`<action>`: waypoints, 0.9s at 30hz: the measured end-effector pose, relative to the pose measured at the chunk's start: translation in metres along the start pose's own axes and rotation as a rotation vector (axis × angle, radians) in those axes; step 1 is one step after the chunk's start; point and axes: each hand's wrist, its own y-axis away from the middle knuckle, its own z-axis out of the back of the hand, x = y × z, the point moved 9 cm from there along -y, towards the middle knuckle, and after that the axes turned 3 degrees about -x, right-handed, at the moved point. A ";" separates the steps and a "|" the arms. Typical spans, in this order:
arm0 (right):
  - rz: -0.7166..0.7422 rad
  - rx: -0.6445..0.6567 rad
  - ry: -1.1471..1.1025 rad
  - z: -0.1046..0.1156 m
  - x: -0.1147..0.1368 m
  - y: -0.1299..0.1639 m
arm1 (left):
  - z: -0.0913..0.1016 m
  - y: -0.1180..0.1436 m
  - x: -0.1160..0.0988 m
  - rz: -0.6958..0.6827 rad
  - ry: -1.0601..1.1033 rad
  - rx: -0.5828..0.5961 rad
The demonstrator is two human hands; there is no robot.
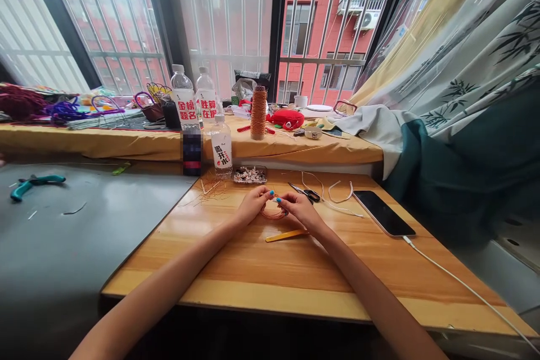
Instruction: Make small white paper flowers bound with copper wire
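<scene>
My left hand (254, 203) and my right hand (298, 209) meet over the wooden table, fingertips nearly touching. Between them is a ring of thin orange-brown cord (273, 215), whose lower loop hangs below the fingers. Both hands pinch its upper part, where something small and whitish shows near the right fingertips, too small to name. A flat yellow stick (286, 235) lies just below my right hand, its right end close to the wrist. Black-handled scissors (311, 195) rest behind the right hand. Beyond the left hand stands a clear tray of small pieces (250, 174).
A phone (383, 212) with a white charging cable (459, 281) lies at right, near white cord pieces (341, 192). Orange thread scraps (211, 185) and a water bottle (221, 149) are at back left. A thread cone (259, 113) stands on the ledge. Teal pliers (36, 184) lie far left.
</scene>
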 end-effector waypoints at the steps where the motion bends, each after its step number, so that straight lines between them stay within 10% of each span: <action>1: -0.003 -0.010 -0.024 0.001 -0.001 0.000 | 0.001 0.000 -0.001 -0.015 -0.023 -0.016; 8: -0.056 -0.098 -0.195 0.006 -0.012 -0.003 | 0.006 0.004 -0.011 -0.144 -0.152 -0.100; 17: 0.322 -0.155 0.429 0.004 0.029 0.011 | 0.009 0.007 -0.028 -0.265 -0.371 -0.158; 27: 0.055 -0.241 -0.200 0.019 -0.007 -0.001 | -0.012 0.020 -0.040 -0.464 -0.587 -0.054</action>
